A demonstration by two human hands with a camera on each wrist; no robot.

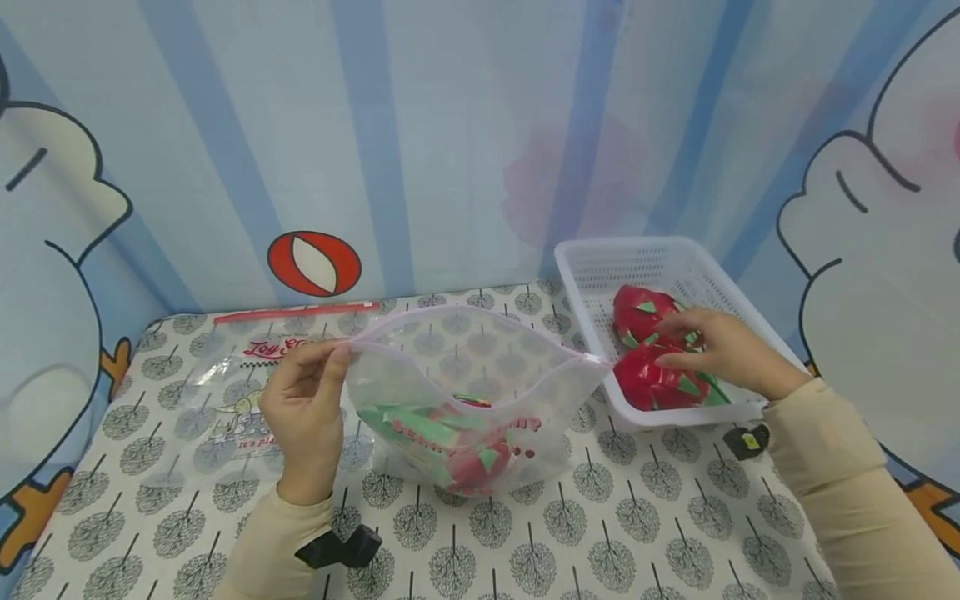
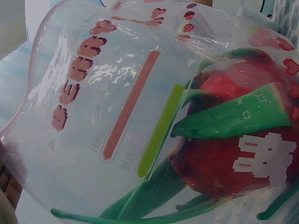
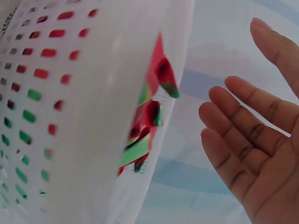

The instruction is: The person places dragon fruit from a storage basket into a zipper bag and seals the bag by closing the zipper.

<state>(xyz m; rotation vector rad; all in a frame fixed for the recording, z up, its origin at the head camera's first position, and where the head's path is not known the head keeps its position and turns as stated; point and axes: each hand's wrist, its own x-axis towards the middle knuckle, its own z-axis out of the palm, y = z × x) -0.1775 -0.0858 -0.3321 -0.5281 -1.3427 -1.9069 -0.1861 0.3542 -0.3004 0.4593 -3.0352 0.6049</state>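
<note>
My left hand (image 1: 307, 408) pinches the top left corner of a clear zip bag (image 1: 547, 433) with pink lettering, its mouth spread apart. Inside the bag lies a red dragon fruit (image 1: 476, 467) with long green scales, also seen through the plastic as the dragon fruit (image 2: 224, 158) in the left wrist view. Over a white slotted basket (image 1: 678, 417) reaches my right hand (image 1: 723, 350), fingers spread and holding nothing in the right wrist view. Just beneath it in the basket are two more dragon fruits, a front dragon fruit (image 1: 656, 383) and a rear dragon fruit (image 1: 637, 308).
A second clear bag (image 1: 202, 417) with a red top strip lies flat at the left, partly behind my left hand. The tablecloth (image 1: 540, 542) has a tree print. A striped cartoon curtain (image 1: 465, 150) stands behind the table, close to the basket.
</note>
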